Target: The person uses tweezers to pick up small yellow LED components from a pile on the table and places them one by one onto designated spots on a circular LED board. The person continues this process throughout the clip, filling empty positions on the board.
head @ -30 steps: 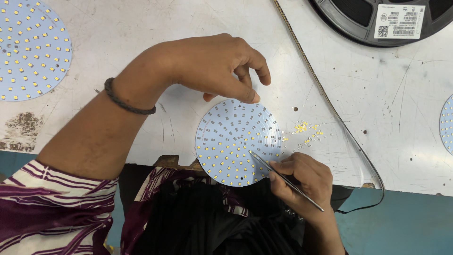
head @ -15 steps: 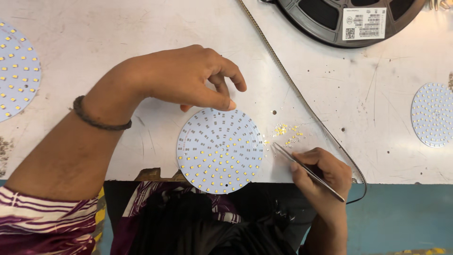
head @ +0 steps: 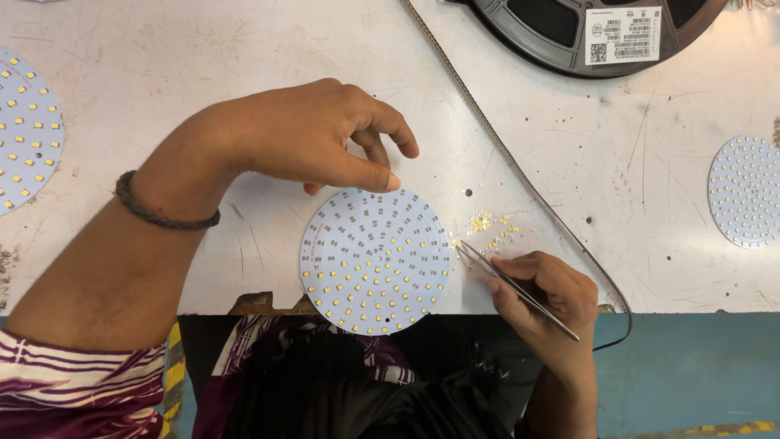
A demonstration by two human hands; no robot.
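I saw the left hand [head: 313, 138] pinning the round LED board [head: 375, 260] with fingertips at the desk's [head: 203, 73] front edge. The right hand [head: 546, 286] gripped tweezers [head: 517, 289], tips at loose LED chips [head: 490, 229]. Component reel [head: 593, 28] at far edge; tape strip [head: 487, 134] ran between.

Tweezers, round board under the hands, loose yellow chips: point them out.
tweezers [head: 520, 289], head view, mid-shaft.
round board [head: 374, 260], head view, centre of its face.
loose yellow chips [head: 487, 228], head view, middle of the pile.
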